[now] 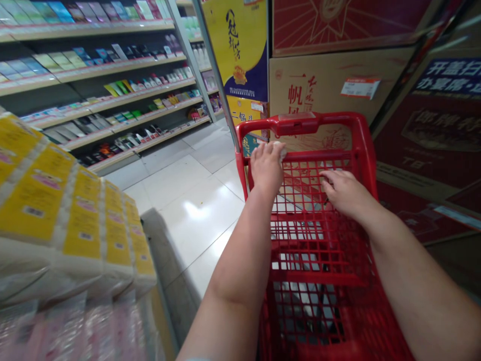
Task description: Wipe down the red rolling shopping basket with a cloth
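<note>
A red plastic shopping cart [355,130] with a mesh basket stands in front of me. My left hand [266,163] lies at the left end of the bar below the handle. Its fingers are closed over a small white crumpled cloth or tissue [281,150], mostly hidden beneath them. Over the right half of the mesh is my right hand [340,188], its fingers loosely bent and its thumb apart. I see nothing held in it. Whether its fingertips touch the mesh I cannot tell.
Stacked cartons [323,75] rise directly behind and right of the cart. At left stand yellow-labelled packs [82,210] piled high. Beyond them, shelves [112,65] hold boxes and bottles. Shiny floor tiles [195,185] lie between.
</note>
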The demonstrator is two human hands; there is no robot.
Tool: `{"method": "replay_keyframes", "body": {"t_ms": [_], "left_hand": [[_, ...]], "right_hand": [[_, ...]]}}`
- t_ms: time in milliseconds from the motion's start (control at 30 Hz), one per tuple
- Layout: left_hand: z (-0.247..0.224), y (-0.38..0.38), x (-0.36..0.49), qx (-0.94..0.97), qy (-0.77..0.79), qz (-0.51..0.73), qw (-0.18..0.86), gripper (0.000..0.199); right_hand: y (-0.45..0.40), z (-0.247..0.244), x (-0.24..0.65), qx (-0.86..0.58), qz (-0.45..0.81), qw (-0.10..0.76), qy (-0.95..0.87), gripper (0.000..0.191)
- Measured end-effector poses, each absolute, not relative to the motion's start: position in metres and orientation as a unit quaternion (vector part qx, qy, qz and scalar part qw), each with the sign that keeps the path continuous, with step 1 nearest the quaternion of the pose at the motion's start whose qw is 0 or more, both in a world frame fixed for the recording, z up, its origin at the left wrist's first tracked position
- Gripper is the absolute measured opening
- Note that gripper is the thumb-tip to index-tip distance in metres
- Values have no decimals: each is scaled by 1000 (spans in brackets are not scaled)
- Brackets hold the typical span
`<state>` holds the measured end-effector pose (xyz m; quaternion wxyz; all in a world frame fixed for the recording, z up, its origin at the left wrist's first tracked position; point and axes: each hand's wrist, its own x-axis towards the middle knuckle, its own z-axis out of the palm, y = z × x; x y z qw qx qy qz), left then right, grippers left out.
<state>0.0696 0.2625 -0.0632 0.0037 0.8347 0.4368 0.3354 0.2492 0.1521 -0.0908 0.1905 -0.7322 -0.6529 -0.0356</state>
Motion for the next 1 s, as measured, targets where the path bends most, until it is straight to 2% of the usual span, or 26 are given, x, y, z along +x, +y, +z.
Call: {"method": "replay_keyframes", "body": {"t_ms": [67,233,367,500,633,800,867,933,1000], "left_hand": [[-63,264,69,808,473,350,3,51],[-62,266,68,874,366,319,26,55],[-63,270,67,829,429,357,39,58],[-64,272,67,884,334,325,49,59],[-63,271,67,839,410,354,44,62],[-62,264,70,877,360,316,40,68],[-63,264,70,841,411,349,38,74],[-63,265,70,799,471,371,36,72],[-63,265,71,818,456,350,34,63]], "right_hand": [[152,-90,249,-733,-34,190,-653,40],[152,-90,249,-733,-33,189,-652,41],[152,-90,250,-732,-30,194,-653,40],[152,-91,251,-731,-34,189,-654,40],[153,-93,253,-730,-40,187,-656,39],[155,-94,252,-730,-51,189,-655,39],[155,-94,252,-731,-53,188,-654,39],[154,-93,251,-731,-54,187,-654,39],[153,-93,250,-730,-55,187,-655,39]]}}
